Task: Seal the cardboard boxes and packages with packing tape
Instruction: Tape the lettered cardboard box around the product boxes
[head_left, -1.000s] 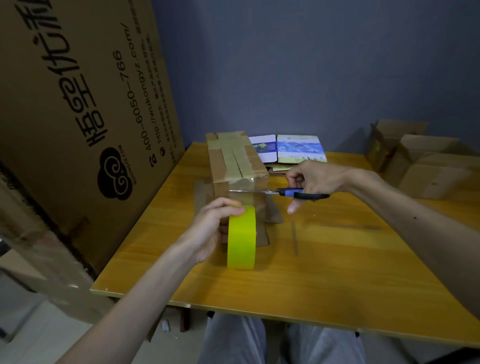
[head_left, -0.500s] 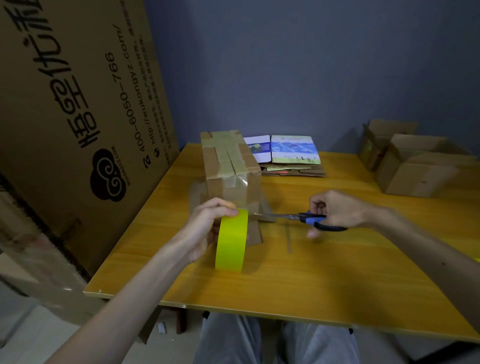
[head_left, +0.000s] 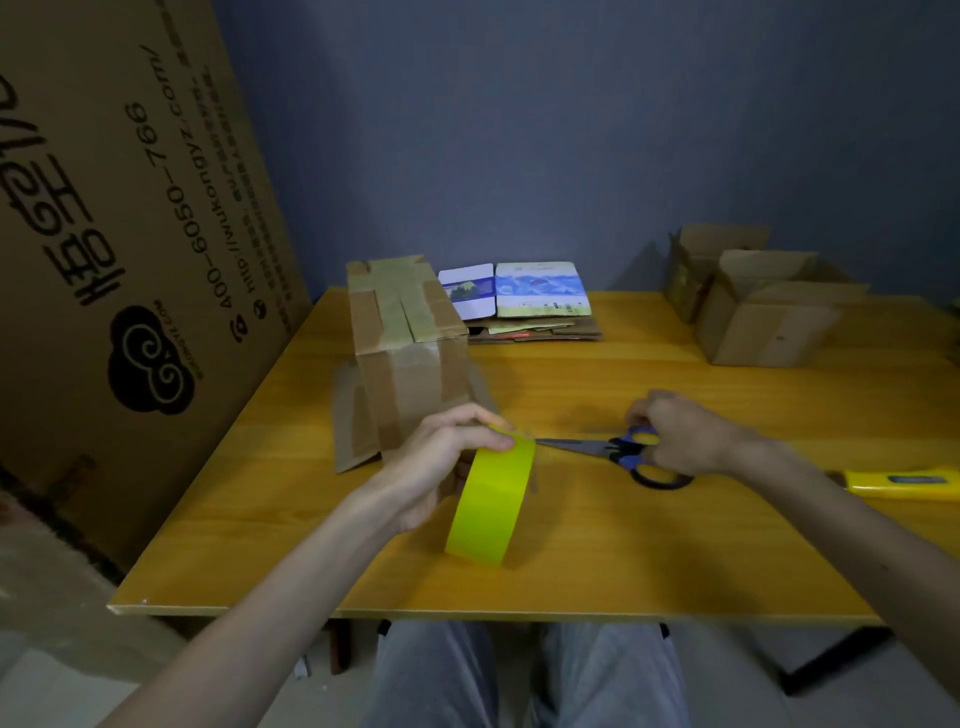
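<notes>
A tall cardboard box (head_left: 410, 338) with tape strips over its top and front stands on the yellow wooden table (head_left: 597, 561). In front of it a yellow-green tape roll (head_left: 491, 506) stands on edge, and my left hand (head_left: 441, 462) grips its top. My right hand (head_left: 680, 439) holds blue-handled scissors (head_left: 618, 449) lying low over the table, their blades pointing left at the top of the roll. Clear tape between roll and box is hard to make out.
A huge printed cardboard sheet (head_left: 119, 249) leans along the table's left side. Flattened printed cartons (head_left: 519, 299) lie behind the box. Open cardboard boxes (head_left: 763, 312) sit at the back right. A yellow utility knife (head_left: 904, 483) lies by my right forearm.
My right hand brought the scissors down from beside the box's upper front to table level, blades now at the roll's top. The left hand kept its grip on the roll.
</notes>
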